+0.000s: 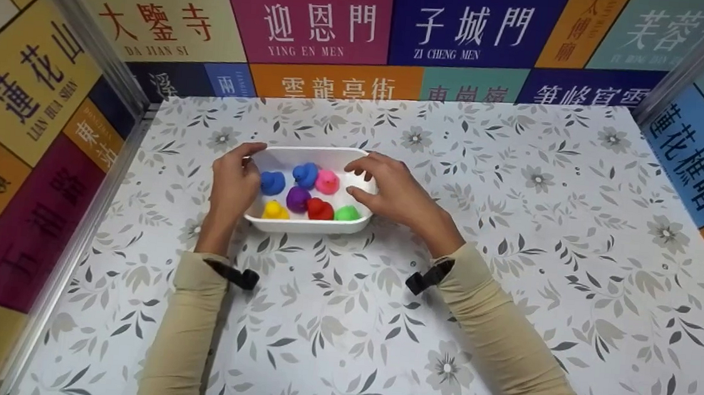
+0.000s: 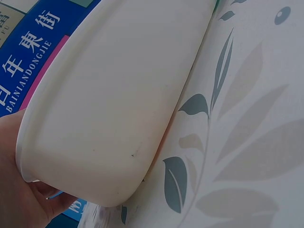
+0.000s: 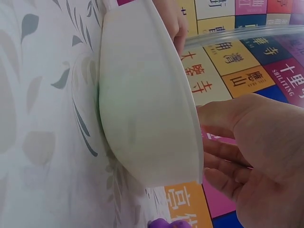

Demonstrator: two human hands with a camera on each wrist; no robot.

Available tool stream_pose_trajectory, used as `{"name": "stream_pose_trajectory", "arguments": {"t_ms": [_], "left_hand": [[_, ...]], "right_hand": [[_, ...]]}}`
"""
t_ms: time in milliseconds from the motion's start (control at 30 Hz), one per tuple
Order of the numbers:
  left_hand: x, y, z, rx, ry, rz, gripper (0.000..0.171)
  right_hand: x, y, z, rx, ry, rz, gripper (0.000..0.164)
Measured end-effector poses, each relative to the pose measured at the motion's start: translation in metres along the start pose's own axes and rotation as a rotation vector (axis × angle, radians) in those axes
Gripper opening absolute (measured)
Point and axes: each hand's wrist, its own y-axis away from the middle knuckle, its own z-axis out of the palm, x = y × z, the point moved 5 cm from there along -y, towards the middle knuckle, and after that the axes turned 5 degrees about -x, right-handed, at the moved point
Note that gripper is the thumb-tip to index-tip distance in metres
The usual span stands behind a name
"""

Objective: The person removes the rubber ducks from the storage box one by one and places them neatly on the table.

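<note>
Sleeves (image 1: pixel 499 328) outstretched, fingers (image 1: pixel 374 165) bent, white tub (image 1: pixel 309 227) between

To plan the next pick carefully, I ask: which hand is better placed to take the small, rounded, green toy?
Probably the right hand: it extends over the end of the white, round-cornered plastic tray where the green toy lies. The left hand is at the opposite end.
</note>
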Motion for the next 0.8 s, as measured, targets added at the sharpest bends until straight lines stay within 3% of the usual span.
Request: {"name": "stream_pose_trajectory", "arguments": {"t_ms": [800], "left_hand": [[0.0,-0.001,0.001,-0.002,0.012,0.006,0.044]], "right_hand": [[-0.023,-0.002,0.025,-0.161,0.06,-0.035,0.021]]}}
